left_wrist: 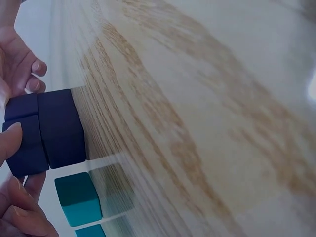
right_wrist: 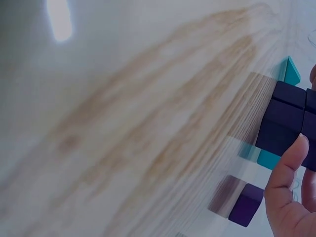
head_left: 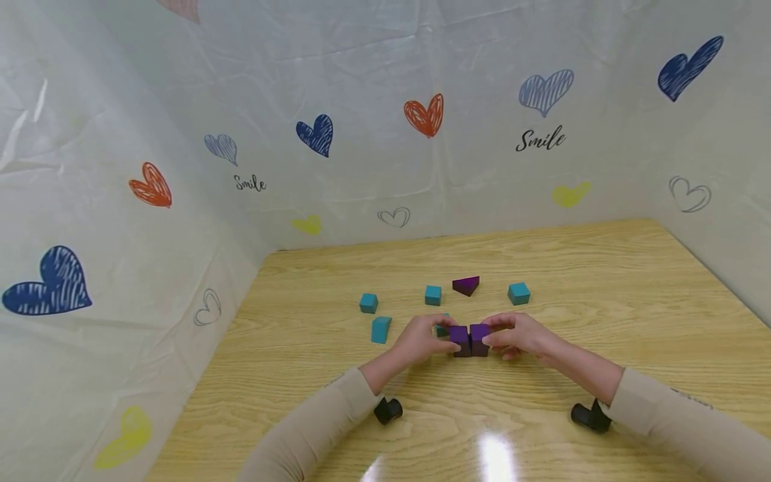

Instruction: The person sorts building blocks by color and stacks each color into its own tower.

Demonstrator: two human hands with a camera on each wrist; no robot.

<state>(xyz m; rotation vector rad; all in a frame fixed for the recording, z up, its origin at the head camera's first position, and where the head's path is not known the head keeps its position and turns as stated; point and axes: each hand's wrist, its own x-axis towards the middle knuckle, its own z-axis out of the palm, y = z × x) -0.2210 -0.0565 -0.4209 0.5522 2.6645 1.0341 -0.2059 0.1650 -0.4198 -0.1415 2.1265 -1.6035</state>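
Note:
Dark purple blocks stand side by side on the table, with a thin gap between the left purple block (head_left: 460,341) and the right purple block (head_left: 479,341). My left hand (head_left: 421,339) pinches the left one, thumb on its near side and fingers behind. On the other side, my right hand (head_left: 523,333) pinches the right one between thumb and fingers. Seams between dark pieces (left_wrist: 61,129) appear in the left wrist view. A teal block (head_left: 442,328) is partly hidden behind my left fingers. In the right wrist view, my right thumb (right_wrist: 291,165) touches the dark block (right_wrist: 281,123).
Beyond the hands lie a purple wedge (head_left: 466,286) and teal cubes, one at left (head_left: 369,302), one mid-table (head_left: 433,295), one at right (head_left: 519,293). A slanted teal block (head_left: 381,329) sits left of my left hand. White heart-printed sheeting (head_left: 361,187) encloses the wooden table (head_left: 482,402).

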